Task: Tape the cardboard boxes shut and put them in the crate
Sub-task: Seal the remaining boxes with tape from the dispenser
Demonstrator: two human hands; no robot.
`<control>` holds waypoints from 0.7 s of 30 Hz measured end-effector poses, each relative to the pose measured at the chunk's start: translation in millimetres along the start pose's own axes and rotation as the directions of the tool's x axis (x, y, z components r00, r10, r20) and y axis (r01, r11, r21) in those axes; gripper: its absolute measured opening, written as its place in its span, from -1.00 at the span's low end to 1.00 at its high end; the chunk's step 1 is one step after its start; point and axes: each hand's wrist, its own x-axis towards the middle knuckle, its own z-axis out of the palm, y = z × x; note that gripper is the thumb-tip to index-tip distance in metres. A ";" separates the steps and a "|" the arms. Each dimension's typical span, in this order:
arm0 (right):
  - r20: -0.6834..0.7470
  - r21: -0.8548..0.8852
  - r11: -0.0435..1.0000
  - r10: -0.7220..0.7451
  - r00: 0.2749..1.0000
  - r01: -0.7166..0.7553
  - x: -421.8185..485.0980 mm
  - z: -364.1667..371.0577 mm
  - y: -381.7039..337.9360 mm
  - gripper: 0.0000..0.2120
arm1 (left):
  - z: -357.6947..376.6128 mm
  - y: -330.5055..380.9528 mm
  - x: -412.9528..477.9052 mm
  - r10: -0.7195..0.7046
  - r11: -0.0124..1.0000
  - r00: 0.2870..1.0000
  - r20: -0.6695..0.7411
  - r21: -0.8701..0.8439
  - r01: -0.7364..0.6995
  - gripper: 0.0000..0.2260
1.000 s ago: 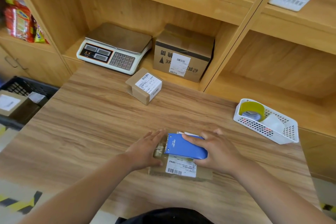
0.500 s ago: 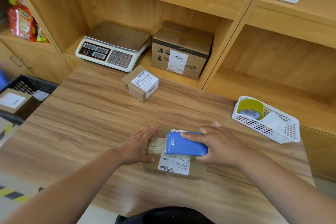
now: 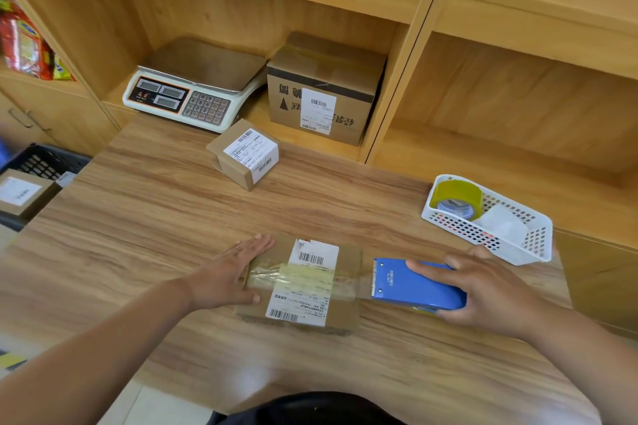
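At the far left, beside the wooden table (image 3: 155, 217) and lower than its top, stood a black plastic mesh crate (image 3: 48, 162). One labelled brown cardboard box (image 3: 24, 195) lay in it. In the shelf bay behind the table sat a white electronic weighing scale (image 3: 193, 93). To its right was a large printed cardboard carton (image 3: 324, 90) bearing a white label. In front of these two, on the table's far edge, rested a small cube-shaped cardboard box (image 3: 247, 153), white label uppermost and wrapped over one side.

Near the table's front edge lay a flat brown cardboard box (image 3: 345, 317) with a white shipping label on top. The left hand (image 3: 228, 272) lay flat on the box's left end, fingers straight, pressing it down. A strip of clear packing tape (image 3: 293, 278) ran across the box top and over the label. It reached from the left hand to the blue handheld tape dispenser (image 3: 414, 285), just off the box's right end. The right hand (image 3: 490, 290) gripped that dispenser, fingers curled over its top, serrated edge facing the box.

Behind the right hand, at the table's right edge, stood a white perforated plastic basket (image 3: 483, 241). It held a yellowish roll of tape (image 3: 455, 198).
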 end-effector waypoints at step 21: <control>0.077 -0.006 1.000 0.030 0.997 -0.030 28.8 68.3 38.8 -0.17 | -1.2 12.8 1.8 -0.105 0.994 0.994 0.029 -0.008 0.105 -0.08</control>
